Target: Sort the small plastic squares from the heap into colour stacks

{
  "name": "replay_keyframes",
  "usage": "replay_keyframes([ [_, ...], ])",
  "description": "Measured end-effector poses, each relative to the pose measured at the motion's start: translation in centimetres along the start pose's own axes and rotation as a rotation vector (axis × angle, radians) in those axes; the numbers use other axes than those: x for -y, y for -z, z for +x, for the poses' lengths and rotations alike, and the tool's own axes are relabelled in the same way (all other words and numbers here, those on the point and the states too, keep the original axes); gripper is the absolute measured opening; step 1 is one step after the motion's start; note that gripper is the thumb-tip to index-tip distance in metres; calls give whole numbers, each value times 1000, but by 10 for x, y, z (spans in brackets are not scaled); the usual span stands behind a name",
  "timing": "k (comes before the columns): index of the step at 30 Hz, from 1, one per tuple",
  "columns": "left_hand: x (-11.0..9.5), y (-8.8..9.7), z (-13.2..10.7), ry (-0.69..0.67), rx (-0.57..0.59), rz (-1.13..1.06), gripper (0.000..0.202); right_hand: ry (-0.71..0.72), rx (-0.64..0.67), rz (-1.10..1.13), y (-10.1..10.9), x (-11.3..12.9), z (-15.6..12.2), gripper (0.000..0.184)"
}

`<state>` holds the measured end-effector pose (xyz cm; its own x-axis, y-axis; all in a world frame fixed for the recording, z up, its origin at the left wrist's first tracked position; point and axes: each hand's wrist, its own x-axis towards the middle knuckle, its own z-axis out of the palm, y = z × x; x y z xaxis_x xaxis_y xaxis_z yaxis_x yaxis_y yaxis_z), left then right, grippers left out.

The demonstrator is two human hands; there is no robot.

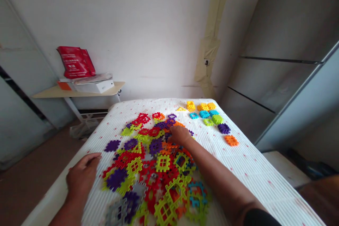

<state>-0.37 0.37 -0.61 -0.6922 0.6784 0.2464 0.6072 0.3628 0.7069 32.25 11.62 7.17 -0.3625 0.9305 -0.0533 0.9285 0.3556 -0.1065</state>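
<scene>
A loose heap of plastic interlocking building tiles [162,162] in red, green, purple, orange, grey and blue covers the middle of the bed-like surface. My right hand [180,136] reaches into the far right part of the heap, its fingers bent down among purple and orange tiles; whether they grip one is hidden. Left of the heap, my left hand [84,171] rests on the white cover with fingers loosely bent and nothing visible in them. The closest piece to it is a purple tile [112,145] lying flat.
Sorted stacks stand at the far right: yellow tiles [190,105], blue tiles [204,114], green tiles [217,119], purple tiles [224,128] and orange tiles [231,140]. A side table [53,92] with a red bag [75,61] stands at left, a grey cabinet [280,42] at right.
</scene>
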Motion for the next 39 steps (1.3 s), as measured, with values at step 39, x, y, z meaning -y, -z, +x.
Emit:
replay_keyframes([
  [39, -15, 6, -4, 114, 78, -2, 38, -398, -190, 113, -7, -151, -23, 19],
])
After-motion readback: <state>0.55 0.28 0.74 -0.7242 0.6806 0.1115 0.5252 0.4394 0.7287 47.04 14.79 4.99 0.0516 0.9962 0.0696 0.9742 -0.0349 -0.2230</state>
